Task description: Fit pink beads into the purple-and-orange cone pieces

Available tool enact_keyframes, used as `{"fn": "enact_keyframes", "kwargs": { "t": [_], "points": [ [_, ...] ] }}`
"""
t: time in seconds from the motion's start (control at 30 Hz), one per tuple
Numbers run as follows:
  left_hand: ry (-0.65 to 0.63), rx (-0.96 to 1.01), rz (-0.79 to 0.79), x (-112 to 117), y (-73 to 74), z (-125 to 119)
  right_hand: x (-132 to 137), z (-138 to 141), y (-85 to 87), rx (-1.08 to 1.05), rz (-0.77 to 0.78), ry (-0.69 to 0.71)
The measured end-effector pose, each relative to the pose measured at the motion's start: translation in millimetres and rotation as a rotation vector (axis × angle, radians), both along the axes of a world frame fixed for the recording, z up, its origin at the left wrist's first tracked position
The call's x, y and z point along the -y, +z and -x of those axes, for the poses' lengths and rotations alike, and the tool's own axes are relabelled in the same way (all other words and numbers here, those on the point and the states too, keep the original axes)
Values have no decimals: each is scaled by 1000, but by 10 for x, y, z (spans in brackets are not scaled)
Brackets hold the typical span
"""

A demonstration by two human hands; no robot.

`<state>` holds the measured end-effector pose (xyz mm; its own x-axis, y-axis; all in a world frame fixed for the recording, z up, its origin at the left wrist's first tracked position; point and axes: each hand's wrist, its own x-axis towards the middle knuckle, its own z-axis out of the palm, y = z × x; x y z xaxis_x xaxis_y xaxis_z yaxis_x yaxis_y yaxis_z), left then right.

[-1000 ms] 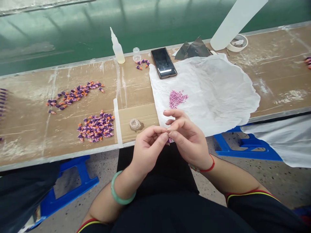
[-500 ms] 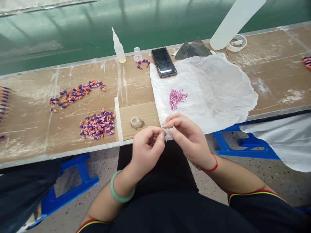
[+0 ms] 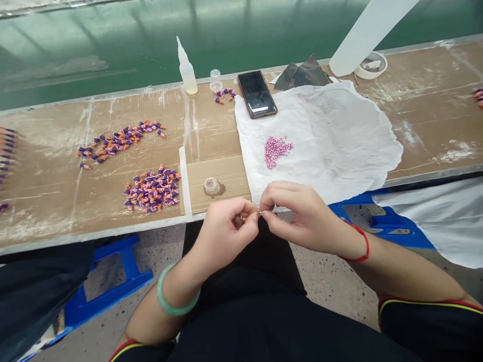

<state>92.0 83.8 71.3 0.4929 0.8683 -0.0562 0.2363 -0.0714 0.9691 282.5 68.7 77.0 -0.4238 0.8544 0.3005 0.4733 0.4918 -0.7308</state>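
Note:
My left hand (image 3: 226, 234) and my right hand (image 3: 302, 216) meet above the table's front edge. Their fingertips pinch a tiny orange piece (image 3: 243, 218) on a thin pale strand, mostly hidden by my fingers. Just beyond my right hand lies white tissue paper (image 3: 332, 136), bearing a heap of small pink beads (image 3: 277, 152). To the left, on the table, are two loose piles of purple-and-orange pieces (image 3: 153, 190) (image 3: 121, 138). A cardboard sheet (image 3: 219, 176) lies near my left hand.
A glue bottle (image 3: 187, 68), a small glass jar (image 3: 216, 80), a smartphone (image 3: 257, 94), dark plastic sheets (image 3: 302, 74) and a tape roll (image 3: 372, 65) stand along the table's far edge. Blue stools (image 3: 381, 223) sit below the table.
My right wrist has swung outward to the right, and my hands have dropped slightly toward the table's front edge. The fingertips of both hands stay together on the small piece.

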Motion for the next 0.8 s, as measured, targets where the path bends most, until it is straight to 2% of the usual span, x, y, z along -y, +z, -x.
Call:
{"fn": "enact_keyframes", "kwargs": {
  "t": [0.33,0.6,0.67,0.8],
  "points": [
    [-38,-88,-116,-7,30,12,-1,5,-54,31,5,31],
    [-31,97,197,-54,82,100,-66,-5,-5,-168,286,64],
    [-22,125,233,-54,83,122,-78,2,3,-163,256,86],
    [-58,202,321,-68,72,138,-96,42,-1,-89,51,115]
  ]
}}
